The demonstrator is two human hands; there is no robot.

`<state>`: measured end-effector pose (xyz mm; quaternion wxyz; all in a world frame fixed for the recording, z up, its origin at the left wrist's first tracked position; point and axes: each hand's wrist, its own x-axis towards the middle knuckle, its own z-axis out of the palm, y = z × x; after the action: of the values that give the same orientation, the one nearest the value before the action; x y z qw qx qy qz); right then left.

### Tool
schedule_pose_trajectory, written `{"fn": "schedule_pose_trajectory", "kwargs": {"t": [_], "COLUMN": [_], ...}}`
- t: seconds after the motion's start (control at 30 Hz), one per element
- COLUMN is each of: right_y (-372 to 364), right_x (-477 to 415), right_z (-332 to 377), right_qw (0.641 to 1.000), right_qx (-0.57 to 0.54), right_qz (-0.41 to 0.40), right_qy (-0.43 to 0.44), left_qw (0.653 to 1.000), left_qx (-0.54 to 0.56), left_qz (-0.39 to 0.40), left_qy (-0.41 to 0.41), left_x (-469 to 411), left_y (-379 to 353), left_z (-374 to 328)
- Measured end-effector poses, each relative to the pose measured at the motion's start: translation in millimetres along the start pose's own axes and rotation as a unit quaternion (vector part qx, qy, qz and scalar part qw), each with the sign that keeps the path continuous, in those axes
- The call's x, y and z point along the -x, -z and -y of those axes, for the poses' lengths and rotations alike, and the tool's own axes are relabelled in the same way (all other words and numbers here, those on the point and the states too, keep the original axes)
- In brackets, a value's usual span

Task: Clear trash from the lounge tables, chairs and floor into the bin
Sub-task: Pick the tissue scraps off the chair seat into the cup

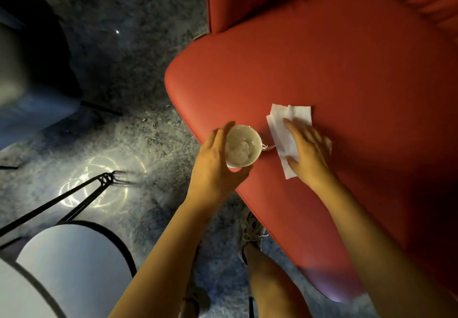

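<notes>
White napkin [295,116] on red chair seat [322,64]

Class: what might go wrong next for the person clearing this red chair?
The cup, held by the left hand at the seat edge, holds crumpled paper; tipping it may spill that onto the rug.
The right hand lies flat on the napkin; the shiny scrap beside it may be missed or knocked off the red chair.

floor: shaggy grey carpet [138,74] | seat: red armchair [347,57] | lower left: round white table [74,263], black rim | light rings [94,183] on carpet
</notes>
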<state>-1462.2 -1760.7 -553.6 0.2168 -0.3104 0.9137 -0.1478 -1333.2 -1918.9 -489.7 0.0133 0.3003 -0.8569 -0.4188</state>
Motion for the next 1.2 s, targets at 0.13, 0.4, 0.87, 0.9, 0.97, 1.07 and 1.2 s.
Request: {"fn": "schedule_pose_trajectory", "kwargs": {"t": [0.13, 0.4, 0.87, 0.9, 0.97, 1.07, 1.2], "right_y": [-7.5, 48.0, 108.1, 110.7, 116.0, 125.6, 138.5], "right_x": [-1.0, -9.3, 39.8, 43.0, 46.7, 49.8, 60.1], "right_z": [-1.7, 25.1, 144.5, 152.2, 168.3, 194.0, 239.3], "right_qw": [0.999, 0.967, 0.965, 0.969, 0.97, 0.962, 0.943], "right_qx": [-0.007, -0.188, -0.126, -0.067, 0.01, 0.049, 0.078], "right_qz": [-0.026, -0.126, 0.026, 0.034, 0.07, 0.091, 0.108], "right_qy": [-0.035, -0.113, 0.228, 0.234, 0.234, 0.251, 0.304], "left_qw": [1.0, 1.0, 0.997, 0.997, 0.995, 0.989, 0.976], "left_qx": [-0.023, -0.008, -0.02, -0.015, 0.004, 0.01, -0.002], "left_qz": [0.004, 0.012, -0.068, -0.078, -0.098, -0.146, -0.215], "left_qy": [0.007, 0.01, -0.035, -0.027, -0.005, 0.006, 0.031], "left_x": [-2.5, -4.8, 15.8, 20.9, 31.2, 50.0, 81.9], "left_y": [-8.0, 4.7, 66.9, 72.6, 84.9, 105.9, 141.2], "left_z": [2.9, -13.0, -55.6, -57.4, -60.3, -63.6, -69.9]}}
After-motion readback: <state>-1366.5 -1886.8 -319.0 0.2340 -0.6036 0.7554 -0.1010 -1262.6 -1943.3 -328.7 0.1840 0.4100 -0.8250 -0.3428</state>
